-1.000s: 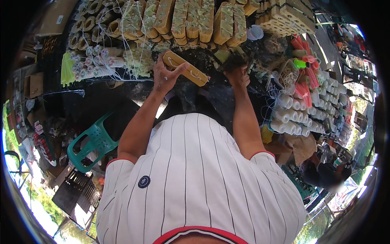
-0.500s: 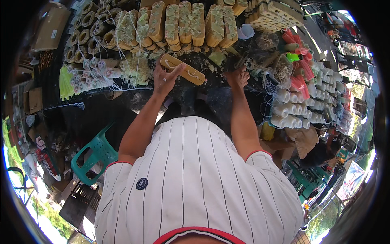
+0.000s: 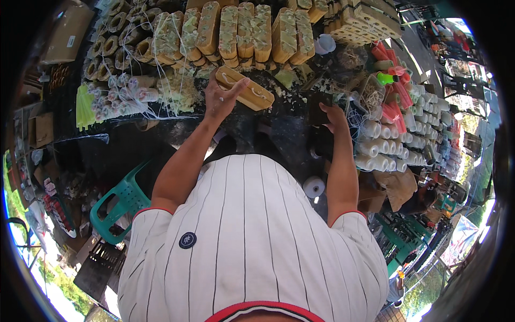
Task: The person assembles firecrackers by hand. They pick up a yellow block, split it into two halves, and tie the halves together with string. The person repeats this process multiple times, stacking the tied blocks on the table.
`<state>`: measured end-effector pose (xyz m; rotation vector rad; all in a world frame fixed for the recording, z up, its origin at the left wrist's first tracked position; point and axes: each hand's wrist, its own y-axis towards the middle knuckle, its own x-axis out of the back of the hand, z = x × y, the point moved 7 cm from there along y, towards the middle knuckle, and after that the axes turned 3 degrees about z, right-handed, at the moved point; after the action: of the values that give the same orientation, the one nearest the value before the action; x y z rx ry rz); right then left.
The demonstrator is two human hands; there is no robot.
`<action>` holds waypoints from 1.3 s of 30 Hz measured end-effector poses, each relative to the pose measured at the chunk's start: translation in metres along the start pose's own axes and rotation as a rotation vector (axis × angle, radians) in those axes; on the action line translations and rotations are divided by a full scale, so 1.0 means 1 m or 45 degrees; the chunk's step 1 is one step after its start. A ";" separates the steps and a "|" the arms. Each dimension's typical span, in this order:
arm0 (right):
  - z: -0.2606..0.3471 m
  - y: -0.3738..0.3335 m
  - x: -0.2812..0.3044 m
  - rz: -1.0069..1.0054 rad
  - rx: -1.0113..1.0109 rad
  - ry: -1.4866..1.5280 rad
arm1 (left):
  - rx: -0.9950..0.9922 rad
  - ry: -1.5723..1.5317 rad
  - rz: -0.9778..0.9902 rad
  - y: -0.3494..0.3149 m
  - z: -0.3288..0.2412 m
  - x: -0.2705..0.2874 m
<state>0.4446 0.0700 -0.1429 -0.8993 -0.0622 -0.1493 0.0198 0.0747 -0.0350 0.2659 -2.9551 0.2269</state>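
Note:
My left hand (image 3: 221, 101) grips a tan oblong block (image 3: 252, 97) by its left end, thumb across its top. White cord snakes along the block's upper face. To the right, just over the table's front edge, my right hand (image 3: 336, 117) is curled beside a dark patch; what its fingers hold is too dark to make out. Beyond the block stands a row of similar tan blocks (image 3: 228, 33) with greenish, crusted tops. Pale crumbs (image 3: 292, 96) lie scattered on the dark table between my hands.
Open-ended brown tubes (image 3: 111, 46) and white-wrapped rolls (image 3: 126, 96) crowd the left. On the right are white spools (image 3: 378, 145), red strips (image 3: 396, 115), a bright green object (image 3: 386, 78) and a white cup (image 3: 324, 44). A green plastic chair (image 3: 120, 201) stands at lower left.
My right hand has moved right and nearer to me, away from the block. The block in my left hand has shifted slightly right. A white spool now shows below, beside my right forearm.

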 end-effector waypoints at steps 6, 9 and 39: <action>-0.012 -0.037 0.018 0.118 0.510 0.057 | -0.004 -0.028 -0.009 0.009 0.010 -0.005; 0.015 -0.075 -0.026 0.150 0.614 -0.326 | -0.007 0.025 -0.033 0.001 0.006 -0.002; 0.074 -0.167 -0.125 0.325 1.584 -0.957 | 0.024 0.027 -0.074 0.000 0.016 0.001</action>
<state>0.2962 0.0386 0.0180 0.3293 -0.6602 0.4473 0.0166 0.0715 -0.0504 0.3496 -2.9204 0.2491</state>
